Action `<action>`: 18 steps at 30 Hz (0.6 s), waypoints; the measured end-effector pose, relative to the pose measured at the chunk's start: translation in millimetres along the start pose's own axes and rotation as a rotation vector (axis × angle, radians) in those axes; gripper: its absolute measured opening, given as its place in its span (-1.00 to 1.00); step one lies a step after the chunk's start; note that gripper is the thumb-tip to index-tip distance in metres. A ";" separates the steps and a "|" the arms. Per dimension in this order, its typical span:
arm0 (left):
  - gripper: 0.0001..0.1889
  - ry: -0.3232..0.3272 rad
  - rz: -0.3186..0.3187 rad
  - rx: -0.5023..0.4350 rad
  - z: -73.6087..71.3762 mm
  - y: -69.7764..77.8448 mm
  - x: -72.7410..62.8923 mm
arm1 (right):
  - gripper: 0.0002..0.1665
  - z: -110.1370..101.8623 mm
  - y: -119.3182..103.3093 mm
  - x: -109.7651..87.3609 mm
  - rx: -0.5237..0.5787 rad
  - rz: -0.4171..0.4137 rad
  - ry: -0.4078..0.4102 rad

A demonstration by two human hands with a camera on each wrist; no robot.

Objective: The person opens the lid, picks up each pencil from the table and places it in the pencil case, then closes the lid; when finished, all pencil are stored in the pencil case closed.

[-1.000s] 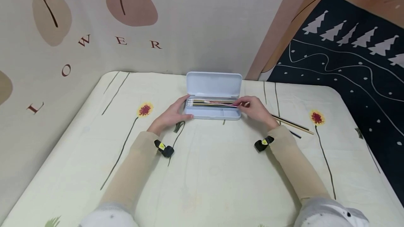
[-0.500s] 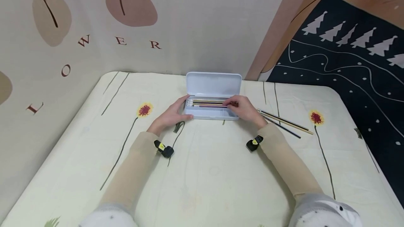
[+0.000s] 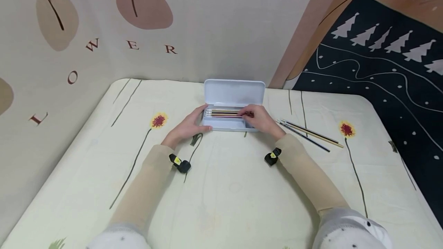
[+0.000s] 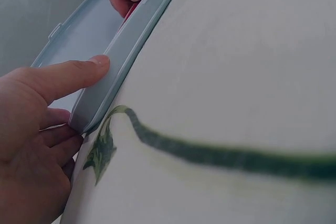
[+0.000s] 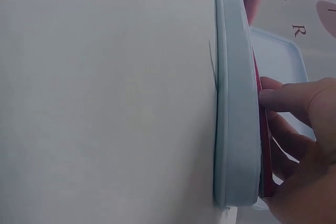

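Note:
A pale blue pencil case lies with its lid raised at the back of the bed-like surface. Its rear compartment holds several pencils side by side, eraser ends to the left. My left hand grips the case's left end, the thumb on the front wall and the fingers round the corner. Over the right half of the case, my right hand pinches a red pencil between thumb and fingers. That pencil lies lengthwise along the case beside the others, its right part hidden by the hand in the head view.
Right of the case, several loose pencils lie slantwise on the cream flower-print cloth. A printed curtain rises close behind the case, and a dark tree-patterned cloth hangs at the right.
My right hand has moved left and brought the red pencil from a slant over the other pencils to lying along them. My left hand stays on the case.

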State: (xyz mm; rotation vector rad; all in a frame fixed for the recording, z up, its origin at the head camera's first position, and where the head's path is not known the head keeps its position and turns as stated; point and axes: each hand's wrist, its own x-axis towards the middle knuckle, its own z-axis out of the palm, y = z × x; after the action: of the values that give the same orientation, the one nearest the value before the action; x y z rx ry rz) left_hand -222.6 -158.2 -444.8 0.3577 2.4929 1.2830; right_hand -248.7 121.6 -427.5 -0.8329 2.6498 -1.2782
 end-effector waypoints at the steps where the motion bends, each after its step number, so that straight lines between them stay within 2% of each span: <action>1: -0.05 0.000 0.002 0.002 0.1 -0.2 0.1 | -0.78 0.0 -0.2 -0.1 0.004 0.006 0.005; 8: -0.05 0.002 0.010 -0.002 -0.3 -0.7 -0.4 | -0.78 -7.7 3.1 -6.3 0.038 0.039 0.056; 18: -0.05 -0.001 0.017 0.001 -0.3 -2.2 -0.5 | -0.80 -23.7 13.3 -20.0 0.013 0.057 0.085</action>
State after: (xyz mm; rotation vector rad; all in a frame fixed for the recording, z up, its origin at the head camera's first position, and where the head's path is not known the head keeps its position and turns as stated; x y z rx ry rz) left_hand -222.4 -159.8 -446.4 0.3802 2.4954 1.2877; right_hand -244.6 155.0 -425.1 -0.7110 2.7054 -1.3443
